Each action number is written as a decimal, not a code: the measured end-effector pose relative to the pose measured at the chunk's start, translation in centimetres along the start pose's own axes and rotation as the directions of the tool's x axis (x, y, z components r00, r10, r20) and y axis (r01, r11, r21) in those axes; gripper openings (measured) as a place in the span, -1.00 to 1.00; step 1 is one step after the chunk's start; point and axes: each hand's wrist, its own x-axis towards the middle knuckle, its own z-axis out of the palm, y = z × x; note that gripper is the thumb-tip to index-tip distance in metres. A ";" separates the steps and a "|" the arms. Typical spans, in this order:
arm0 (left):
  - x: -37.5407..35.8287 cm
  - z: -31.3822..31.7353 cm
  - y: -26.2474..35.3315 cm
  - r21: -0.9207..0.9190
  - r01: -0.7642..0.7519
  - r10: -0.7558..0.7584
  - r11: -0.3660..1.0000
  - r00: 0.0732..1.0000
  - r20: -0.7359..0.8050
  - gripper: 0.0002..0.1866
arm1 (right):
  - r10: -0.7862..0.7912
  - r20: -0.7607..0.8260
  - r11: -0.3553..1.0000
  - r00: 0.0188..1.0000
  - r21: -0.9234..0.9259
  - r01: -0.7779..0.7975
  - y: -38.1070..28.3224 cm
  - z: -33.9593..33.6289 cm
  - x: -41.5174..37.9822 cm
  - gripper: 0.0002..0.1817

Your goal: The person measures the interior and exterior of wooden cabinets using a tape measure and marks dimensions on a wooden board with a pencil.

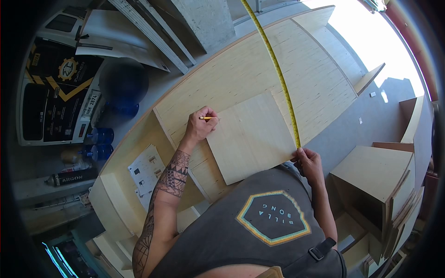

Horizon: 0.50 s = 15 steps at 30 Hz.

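A pale plywood panel (252, 136) lies flat on a larger plywood surface (306, 69), close in front of my body. My left hand (201, 123) rests at its upper left corner, fingers pinched round a short yellow pencil (206, 118). At the panel's right corner my right hand (308, 162) grips the end of a yellow tape measure (280, 76). The blade runs from that hand up across the large plywood and out of view at the top. Its case is not visible.
Printed drawing sheets (146, 169) lie in a recess left of the panel. Plywood boxes and boards (371, 176) stand at the right. Blue water jugs (99, 150), an argon-labelled canister (72, 177) and a parked van (60, 92) are at the left, near a concrete column (204, 23).
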 end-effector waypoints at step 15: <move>0.2 0.1 -0.4 -0.005 -0.007 0.007 1.000 1.000 -0.017 -0.87 | 0.013 -0.004 1.000 1.000 -0.010 -0.013 0.3 -0.2 0.2 -0.60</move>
